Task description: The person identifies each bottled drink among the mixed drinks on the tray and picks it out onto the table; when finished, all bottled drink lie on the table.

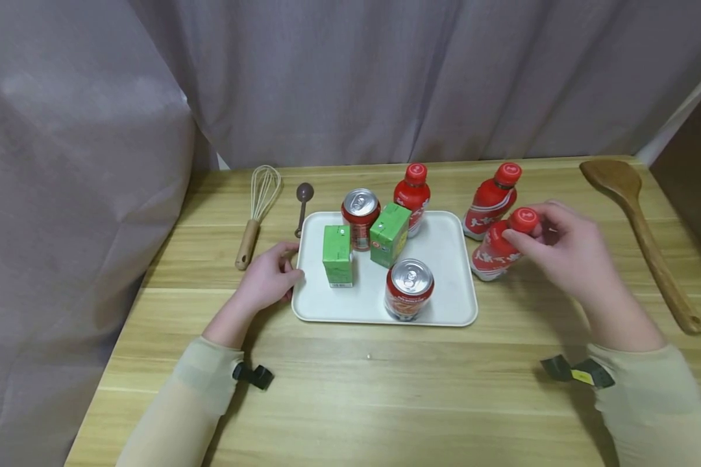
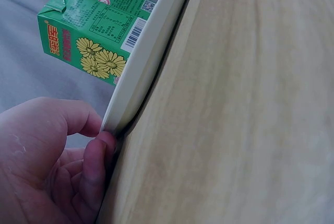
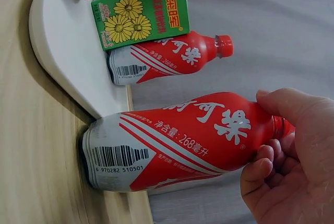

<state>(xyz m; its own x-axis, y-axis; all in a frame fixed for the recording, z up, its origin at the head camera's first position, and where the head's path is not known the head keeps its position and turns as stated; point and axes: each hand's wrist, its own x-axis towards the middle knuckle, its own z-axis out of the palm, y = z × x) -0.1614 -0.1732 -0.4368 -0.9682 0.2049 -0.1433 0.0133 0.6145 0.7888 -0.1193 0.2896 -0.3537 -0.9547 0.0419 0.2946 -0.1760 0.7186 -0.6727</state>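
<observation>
My left hand (image 1: 269, 275) pinches the left rim of a white tray (image 1: 350, 308), thumb over the edge and a fingertip under it in the left wrist view. With my right hand (image 1: 572, 250) I grip a red and white drink bottle (image 3: 177, 143) round its neck, just below the cap. That bottle leans slightly, its base close beside the tray's right edge. On the tray stand two green drink cartons (image 1: 337, 259), two red soda cans (image 1: 409, 295) and, at the back, a matching bottle (image 1: 411, 194). Another red bottle (image 1: 491, 204) stands on the table behind the held one.
Left of the tray lie a whisk (image 1: 254, 224) with a wooden handle and a small brown spoon (image 1: 304, 194). A long wooden spatula (image 1: 642, 220) lies on the far right of the wooden table (image 1: 385, 402). A grey curtain (image 1: 339, 78) hangs behind the table.
</observation>
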